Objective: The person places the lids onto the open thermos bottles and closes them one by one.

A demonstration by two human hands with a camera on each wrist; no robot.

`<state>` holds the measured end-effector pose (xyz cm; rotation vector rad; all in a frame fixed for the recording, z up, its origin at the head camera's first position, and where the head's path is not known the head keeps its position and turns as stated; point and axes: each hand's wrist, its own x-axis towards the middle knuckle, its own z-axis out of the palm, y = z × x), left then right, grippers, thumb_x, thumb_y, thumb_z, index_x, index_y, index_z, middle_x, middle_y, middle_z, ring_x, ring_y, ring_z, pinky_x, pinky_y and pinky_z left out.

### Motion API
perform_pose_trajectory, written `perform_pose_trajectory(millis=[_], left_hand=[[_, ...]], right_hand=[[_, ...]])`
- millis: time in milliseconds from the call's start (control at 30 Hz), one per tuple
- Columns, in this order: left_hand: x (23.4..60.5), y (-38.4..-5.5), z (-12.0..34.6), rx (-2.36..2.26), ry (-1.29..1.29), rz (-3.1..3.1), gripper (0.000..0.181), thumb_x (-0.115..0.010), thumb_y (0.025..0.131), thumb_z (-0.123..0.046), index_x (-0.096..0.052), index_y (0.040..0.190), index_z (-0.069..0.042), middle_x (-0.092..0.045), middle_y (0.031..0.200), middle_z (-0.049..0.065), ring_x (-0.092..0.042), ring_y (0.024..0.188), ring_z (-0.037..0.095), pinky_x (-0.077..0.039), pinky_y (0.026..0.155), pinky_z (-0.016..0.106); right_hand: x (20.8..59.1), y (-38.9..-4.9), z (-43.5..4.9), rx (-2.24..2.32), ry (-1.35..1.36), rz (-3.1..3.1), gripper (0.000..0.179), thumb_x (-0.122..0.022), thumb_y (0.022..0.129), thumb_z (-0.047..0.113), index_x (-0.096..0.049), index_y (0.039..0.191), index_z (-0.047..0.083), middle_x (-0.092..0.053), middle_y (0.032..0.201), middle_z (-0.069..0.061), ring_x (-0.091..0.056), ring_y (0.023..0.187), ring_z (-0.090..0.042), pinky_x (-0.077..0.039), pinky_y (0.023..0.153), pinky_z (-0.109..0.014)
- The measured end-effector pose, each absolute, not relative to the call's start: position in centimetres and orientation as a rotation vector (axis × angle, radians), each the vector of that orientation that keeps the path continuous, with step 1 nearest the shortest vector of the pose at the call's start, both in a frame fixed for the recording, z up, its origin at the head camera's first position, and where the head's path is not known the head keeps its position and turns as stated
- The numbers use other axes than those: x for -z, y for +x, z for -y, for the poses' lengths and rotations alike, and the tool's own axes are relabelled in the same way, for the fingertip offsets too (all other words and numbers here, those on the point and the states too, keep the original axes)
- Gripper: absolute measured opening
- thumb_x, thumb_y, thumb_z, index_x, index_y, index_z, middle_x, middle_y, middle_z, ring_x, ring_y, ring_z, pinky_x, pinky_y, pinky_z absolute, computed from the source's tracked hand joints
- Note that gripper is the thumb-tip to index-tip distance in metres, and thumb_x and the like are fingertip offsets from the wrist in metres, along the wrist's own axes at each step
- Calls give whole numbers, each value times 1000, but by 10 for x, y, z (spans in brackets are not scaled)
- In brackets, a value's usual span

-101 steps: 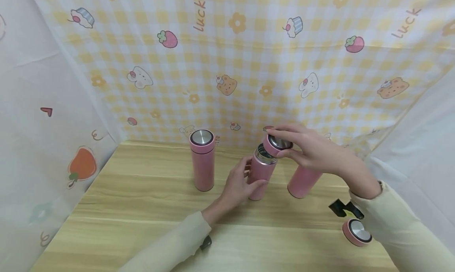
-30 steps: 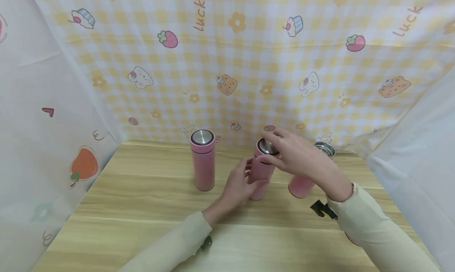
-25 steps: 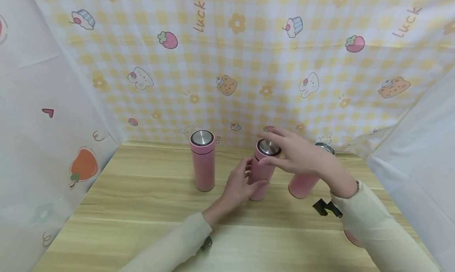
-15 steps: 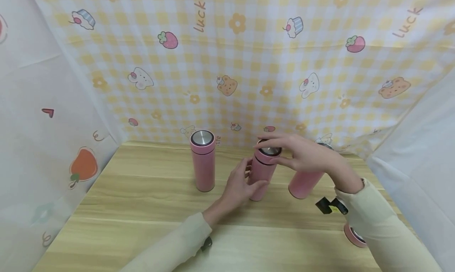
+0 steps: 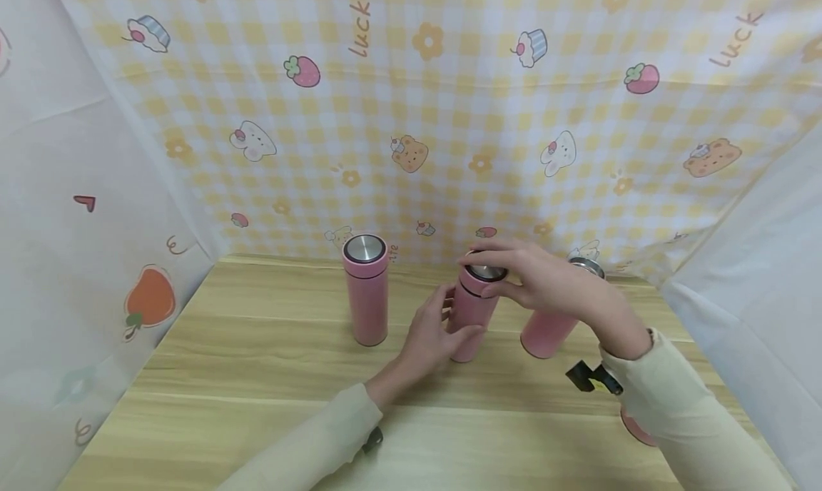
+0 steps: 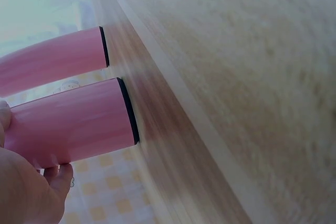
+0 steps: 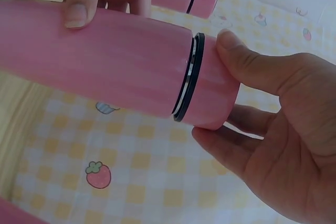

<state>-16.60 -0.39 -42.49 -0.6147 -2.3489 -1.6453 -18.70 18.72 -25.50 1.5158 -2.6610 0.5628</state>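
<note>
A pink thermos bottle [image 5: 472,316] stands upright in the middle of the table. My left hand [image 5: 432,332] grips its body from the left, with the thumb across the front. Over the top, my right hand [image 5: 539,280] pinches the pink lid [image 7: 212,87] between thumb and fingers; the lid's top is brushed metal. In the right wrist view the lid sits on the bottle's mouth, with a thin silver and black seam showing between lid and body. Fingers partly cover the lid top in the head view.
A capped pink thermos [image 5: 368,295] stands to the left. On the right, a lidless thermos [image 5: 549,330] shows its steel mouth, partly behind my right hand. A loose pink lid [image 5: 636,428] lies at the right, mostly hidden by the sleeve. A checked cloth [image 5: 411,105] hangs behind the table.
The lid, earlier held tilted above the open mouth, now sits on the bottle. Since then the right hand has turned and regripped it, while the left hand has stayed in place.
</note>
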Motion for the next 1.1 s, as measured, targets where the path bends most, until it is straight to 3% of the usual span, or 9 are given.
perform_pose_trajectory(millis=[267, 467, 667, 900, 1100], left_hand=[[426, -167, 5, 1639, -633, 2329, 67, -84, 87, -26, -48, 141, -11, -58, 133, 4, -60, 116, 20, -54, 93, 32], [425, -166, 5, 1646, -629, 2342, 68, -84, 86, -24, -48, 142, -11, -57, 134, 3, -60, 116, 20, -54, 93, 32], [424, -166, 5, 1641, -633, 2339, 68, -84, 87, -24, -48, 142, -10, -57, 134, 4, -60, 117, 20, -54, 93, 32], [424, -166, 4, 1643, -641, 2341, 69, -84, 87, -24, -47, 144, -10, -57, 135, 4, -59, 118, 20, -53, 94, 33], [422, -164, 4, 1660, -613, 2363, 69, -84, 87, -25, -47, 143, -11, -57, 133, 3, -59, 117, 19, -53, 94, 31]], right_hand=[[255, -182, -183, -506, 1467, 2636, 46, -78, 90, 7, -64, 134, 3, -58, 137, -14, -47, 134, -35, -47, 102, -51], [258, -180, -182, -462, 1439, 2583, 44, -79, 91, 10, -65, 132, 4, -60, 133, -14, -50, 130, -37, -46, 101, -53], [257, -181, -183, -443, 1463, 2576, 45, -77, 93, 14, -64, 135, 5, -59, 136, -14, -48, 131, -37, -46, 102, -53], [250, -190, -194, -567, 1541, 2675, 59, -77, 94, 20, -54, 147, 12, -46, 151, -13, -34, 144, -33, -37, 110, -54], [247, -197, -199, -665, 1655, 2687, 55, -76, 92, 5, -59, 143, 12, -45, 154, -7, -35, 144, -30, -36, 112, -51]])
